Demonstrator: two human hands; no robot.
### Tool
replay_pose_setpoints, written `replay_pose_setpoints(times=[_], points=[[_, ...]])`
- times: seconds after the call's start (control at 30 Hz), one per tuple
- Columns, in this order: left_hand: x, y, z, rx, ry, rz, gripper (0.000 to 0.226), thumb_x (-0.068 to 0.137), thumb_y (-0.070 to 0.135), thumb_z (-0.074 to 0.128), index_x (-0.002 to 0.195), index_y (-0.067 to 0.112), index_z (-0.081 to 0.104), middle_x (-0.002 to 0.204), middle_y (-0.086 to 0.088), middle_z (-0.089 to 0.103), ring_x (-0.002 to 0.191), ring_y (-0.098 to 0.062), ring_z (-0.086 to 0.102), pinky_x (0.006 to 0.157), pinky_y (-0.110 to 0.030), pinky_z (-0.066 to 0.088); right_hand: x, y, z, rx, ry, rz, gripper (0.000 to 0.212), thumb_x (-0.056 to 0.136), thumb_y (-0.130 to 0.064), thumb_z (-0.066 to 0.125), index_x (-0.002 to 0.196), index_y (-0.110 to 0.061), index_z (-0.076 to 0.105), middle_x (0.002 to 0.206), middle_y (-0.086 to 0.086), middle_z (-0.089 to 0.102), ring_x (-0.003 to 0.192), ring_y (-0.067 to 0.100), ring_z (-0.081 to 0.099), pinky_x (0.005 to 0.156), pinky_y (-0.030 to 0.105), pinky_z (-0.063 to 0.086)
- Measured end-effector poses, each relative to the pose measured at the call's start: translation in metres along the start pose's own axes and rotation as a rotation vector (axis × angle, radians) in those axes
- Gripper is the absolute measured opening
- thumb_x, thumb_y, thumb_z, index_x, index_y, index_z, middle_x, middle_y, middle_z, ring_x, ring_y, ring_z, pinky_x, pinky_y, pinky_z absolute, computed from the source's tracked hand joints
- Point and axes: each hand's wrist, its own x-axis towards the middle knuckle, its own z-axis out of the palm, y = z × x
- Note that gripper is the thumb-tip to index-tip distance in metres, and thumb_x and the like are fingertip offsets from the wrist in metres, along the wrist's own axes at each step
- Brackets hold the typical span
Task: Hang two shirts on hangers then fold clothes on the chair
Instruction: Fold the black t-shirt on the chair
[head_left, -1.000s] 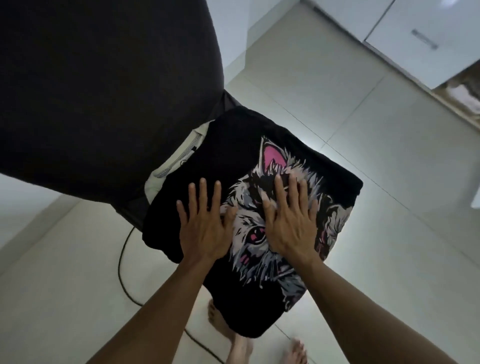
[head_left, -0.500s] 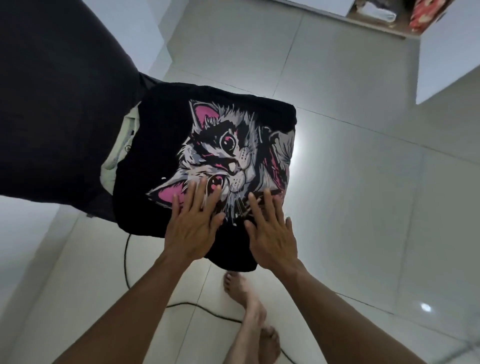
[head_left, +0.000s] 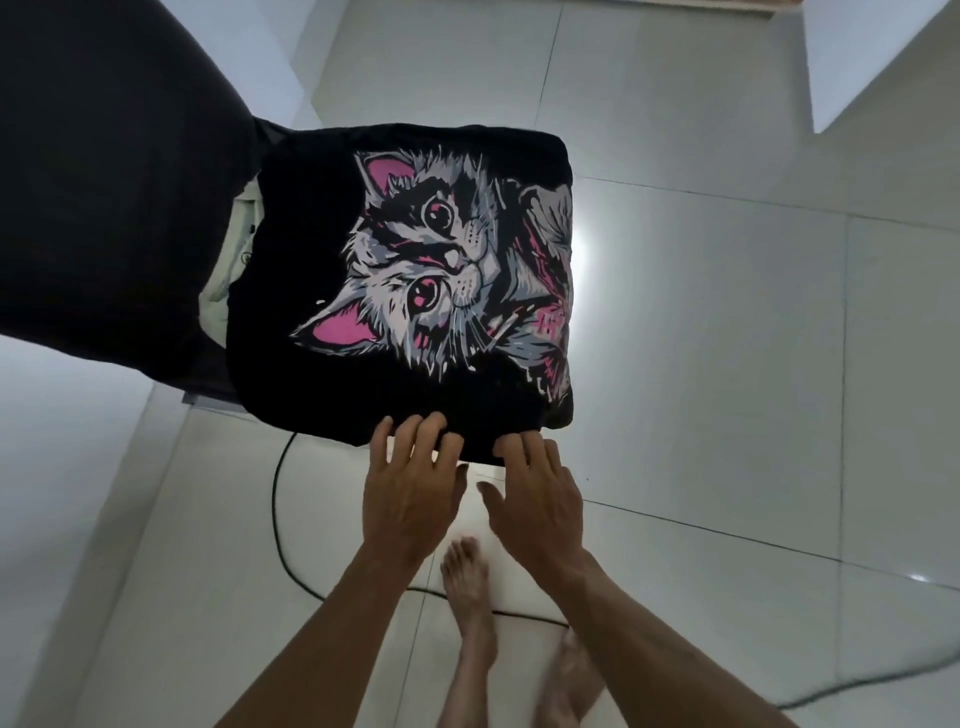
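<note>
Item: black shirt (head_left: 322, 291), folded to a rough square, printed with a grey, white and pink cat face; lies flat on the seat of the chair (head_left: 104, 171), print upward, its near edge toward the person

Beneath it: a pale green garment (head_left: 234, 254), only a strip showing at the shirt's left side, against the dark chair back

Left hand (head_left: 410, 493): palm down, fingers spread and nearly straight, fingertips resting on the near edge of the black shirt; nothing gripped

Right hand (head_left: 535, 499): palm down just beside the left, fingers loosely extended, tips touching the same near edge; thumb held out toward the left hand; nothing gripped; the two hands are close but apart

Chair: dark upholstered back fills the upper left of the view; seat almost wholly covered by the folded clothes

Floor (head_left: 727, 364): pale glossy tiles with a bright reflection beside the shirt's right edge

Cable (head_left: 278, 499): black, runs from under the seat across the tiles, passing behind the feet

Feet (head_left: 470, 587): bare, standing on the tiles below the hands

White cabinet (head_left: 883, 62): corner visible at upper right
</note>
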Motion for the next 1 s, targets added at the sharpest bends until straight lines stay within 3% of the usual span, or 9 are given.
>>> replay_pose_setpoints(times=[0.07,0.2,0.4,0.5,0.67,0.83,1.0], points=[[0.002,0.001,0.002,0.002,0.072,0.012,0.014,0.088,0.023,0.070,0.096,0.011,0.066,0.110,-0.012,0.065,0.105,-0.031,0.061,0.097,-0.053,0.046,0.000,-0.004,0.009,0.010,0.070,0.008,0.043,0.072,-0.023,0.086,0.103,-0.018,0.056,0.100,0.000,0.062,0.083,0.019,0.058,0.058,0.029,0.055],[0.000,0.001,-0.004,-0.043,0.118,0.000,0.011,0.092,0.021,0.063,0.090,0.011,0.068,0.100,-0.009,0.067,0.094,-0.028,0.064,0.090,-0.048,0.048,-0.002,-0.011,0.010,0.023,0.170,-0.009,0.020,0.082,-0.009,0.077,0.095,-0.013,0.062,0.088,0.002,0.065,0.075,0.020,0.058,0.054,0.031,0.055],[0.013,-0.003,-0.018,-0.130,0.152,0.026,0.014,0.093,0.019,0.059,0.083,0.011,0.065,0.080,-0.003,0.065,0.078,-0.023,0.061,0.089,-0.043,0.047,0.003,-0.017,-0.008,0.083,0.178,0.040,0.022,0.080,-0.020,0.079,0.091,-0.016,0.060,0.085,-0.003,0.062,0.074,0.017,0.056,0.053,0.024,0.047],[0.023,-0.007,-0.023,-0.127,0.132,0.072,0.011,0.093,0.013,0.058,0.083,0.011,0.064,0.072,-0.003,0.061,0.071,-0.022,0.058,0.088,-0.041,0.047,0.012,-0.021,-0.013,0.100,0.215,0.049,0.016,0.084,-0.005,0.070,0.089,-0.014,0.058,0.076,-0.002,0.062,0.064,0.016,0.054,0.048,0.029,0.050],[0.033,-0.010,-0.031,-0.074,0.066,0.111,0.010,0.085,0.003,0.064,0.093,0.009,0.064,0.078,-0.006,0.061,0.075,-0.026,0.059,0.080,-0.041,0.048,0.018,-0.022,-0.028,0.156,0.192,0.098,0.014,0.085,0.000,0.058,0.089,-0.013,0.056,0.076,-0.001,0.058,0.061,0.016,0.052,0.047,0.027,0.048],[0.052,-0.036,-0.055,0.069,-0.072,-0.100,0.022,0.068,-0.002,0.069,0.085,0.010,0.063,0.083,-0.008,0.055,0.079,-0.030,0.051,0.065,-0.040,0.040,0.030,-0.010,-0.045,0.101,0.125,0.128,0.010,0.083,0.002,0.058,0.087,-0.007,0.060,0.090,0.006,0.059,0.069,0.021,0.055,0.051,0.023,0.039],[0.089,-0.072,-0.079,0.107,-0.318,-0.215,0.034,0.062,0.000,0.076,0.093,0.011,0.069,0.096,-0.010,0.061,0.091,-0.035,0.052,0.066,-0.042,0.044,0.058,0.000,-0.070,0.039,0.041,0.272,0.007,0.095,-0.007,0.051,0.095,-0.004,0.057,0.104,0.011,0.054,0.083,0.025,0.055,0.054,0.024,0.033]])
